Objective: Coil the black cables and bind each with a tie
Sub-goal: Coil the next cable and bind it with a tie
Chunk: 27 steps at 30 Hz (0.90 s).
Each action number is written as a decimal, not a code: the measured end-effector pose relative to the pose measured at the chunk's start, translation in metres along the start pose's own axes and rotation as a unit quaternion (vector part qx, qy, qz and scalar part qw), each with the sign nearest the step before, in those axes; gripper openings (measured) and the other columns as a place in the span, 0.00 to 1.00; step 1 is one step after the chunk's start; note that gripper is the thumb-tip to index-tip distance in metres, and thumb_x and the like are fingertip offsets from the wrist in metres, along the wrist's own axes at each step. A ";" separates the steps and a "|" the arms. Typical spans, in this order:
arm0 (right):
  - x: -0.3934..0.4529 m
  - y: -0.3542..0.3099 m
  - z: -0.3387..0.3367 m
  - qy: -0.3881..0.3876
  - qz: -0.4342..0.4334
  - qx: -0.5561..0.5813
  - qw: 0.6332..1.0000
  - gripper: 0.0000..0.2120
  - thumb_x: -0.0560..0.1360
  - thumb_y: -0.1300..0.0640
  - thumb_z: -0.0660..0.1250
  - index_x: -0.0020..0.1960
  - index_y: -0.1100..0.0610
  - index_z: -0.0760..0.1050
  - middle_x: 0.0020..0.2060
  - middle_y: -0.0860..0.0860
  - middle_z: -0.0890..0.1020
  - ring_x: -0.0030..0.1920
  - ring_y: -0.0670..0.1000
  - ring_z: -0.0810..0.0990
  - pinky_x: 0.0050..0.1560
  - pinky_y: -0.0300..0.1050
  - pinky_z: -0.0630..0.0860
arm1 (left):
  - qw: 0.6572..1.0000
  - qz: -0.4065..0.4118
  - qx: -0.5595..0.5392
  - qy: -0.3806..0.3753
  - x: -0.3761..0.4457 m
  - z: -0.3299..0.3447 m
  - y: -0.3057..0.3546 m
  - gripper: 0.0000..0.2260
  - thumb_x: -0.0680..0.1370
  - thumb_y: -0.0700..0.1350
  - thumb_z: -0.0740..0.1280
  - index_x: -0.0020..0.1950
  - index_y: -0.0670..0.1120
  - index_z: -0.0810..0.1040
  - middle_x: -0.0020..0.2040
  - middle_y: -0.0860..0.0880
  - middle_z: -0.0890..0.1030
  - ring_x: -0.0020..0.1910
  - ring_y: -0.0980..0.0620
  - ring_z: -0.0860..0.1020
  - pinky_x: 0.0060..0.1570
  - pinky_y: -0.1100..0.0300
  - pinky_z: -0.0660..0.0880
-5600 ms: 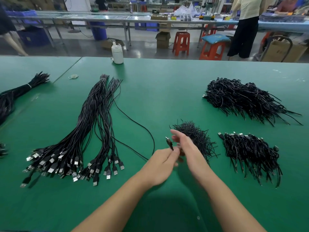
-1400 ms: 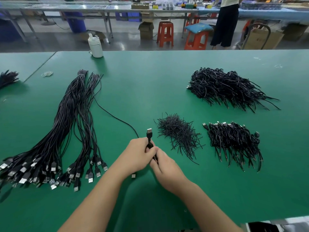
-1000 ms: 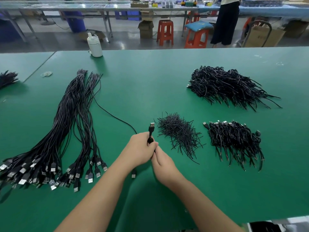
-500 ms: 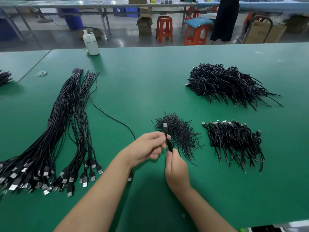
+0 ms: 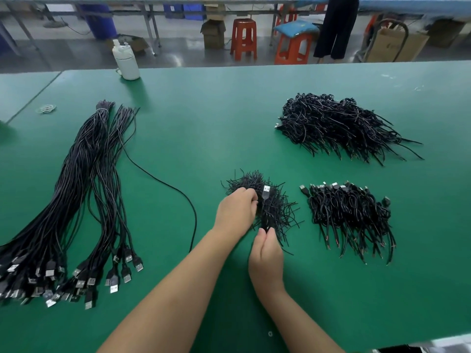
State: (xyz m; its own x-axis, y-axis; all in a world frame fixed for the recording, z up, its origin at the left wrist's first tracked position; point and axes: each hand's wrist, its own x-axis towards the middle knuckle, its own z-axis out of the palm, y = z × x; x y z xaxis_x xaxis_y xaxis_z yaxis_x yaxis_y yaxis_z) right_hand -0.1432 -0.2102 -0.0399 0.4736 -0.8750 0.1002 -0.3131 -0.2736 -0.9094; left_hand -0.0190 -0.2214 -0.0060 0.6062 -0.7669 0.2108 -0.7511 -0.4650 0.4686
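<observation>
Head view, the only view. Centre of frame: the left hand has its fingers curled at the near side of the pile of ties, apparently pinching the cable in hand near its USB plug; the exact contact is hidden behind the knuckles. The right hand, just below, pinches the lower end of that cable between thumb and fingertips. The cable's loose length runs left in an arc across the green table toward the uncoiled cables, which lie in a long bundle at the left of frame, plugs at the lower left. Bound coils sit right of centre; a larger heap of cables lies at upper right.

Risks, as judged: work is held directly over the ties, so loose ties may snag in the coil or be dragged off the pile. The trailing length may catch on the uncoiled bundle when drawn in, pulling neighbours out of order. A slack pinch could let the loops spring open before a tie is on.

Clearances: open green surface lies below the hands and across the middle band. The near table edge shows at lower right, close behind the right forearm. A white bottle stands at the far edge, upper left, well apart.
</observation>
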 end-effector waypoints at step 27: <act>-0.004 -0.015 -0.005 -0.214 -0.032 -0.030 0.976 0.10 0.84 0.55 0.54 0.48 0.49 0.72 0.32 0.42 0.74 0.35 0.38 0.73 0.37 0.34 0.67 | 0.766 -0.346 -0.542 -0.014 -0.093 -0.041 -0.023 0.04 0.80 0.35 0.65 0.49 0.36 0.77 0.33 0.50 0.82 0.23 0.55 0.64 0.22 0.63 0.61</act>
State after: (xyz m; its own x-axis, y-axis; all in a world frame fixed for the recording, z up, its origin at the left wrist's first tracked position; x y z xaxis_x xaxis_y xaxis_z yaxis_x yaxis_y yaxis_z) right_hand -0.1449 -0.2046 -0.0242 0.7896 -0.6127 -0.0336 -0.3140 -0.3563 -0.8800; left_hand -0.0474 -0.1217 -0.0007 0.7444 -0.5186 -0.4207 0.4145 -0.1350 0.9000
